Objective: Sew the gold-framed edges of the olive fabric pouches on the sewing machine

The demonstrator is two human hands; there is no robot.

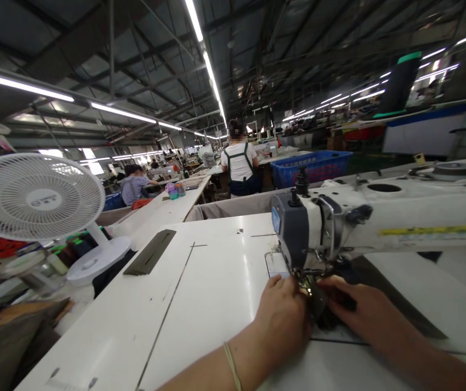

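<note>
Smooth white tabletop [212,296], glossy, marked with thin dark lines. On it, a sewing machine [292,231] with a rounded grey plastic head and long white arm. Dark olive cloth [388,287], matte and flat, spreads from under the needle area to the right. The left hand [284,309] curls beside the shiny metal foot; the right hand [357,304] bends its thumb and fingers at the cloth opposite. Blur and shadow hide their fingertips, so whether either grips cannot be told. Flat olive strips [150,253] lie left, near a round, ribbed white fan [44,200].
</note>
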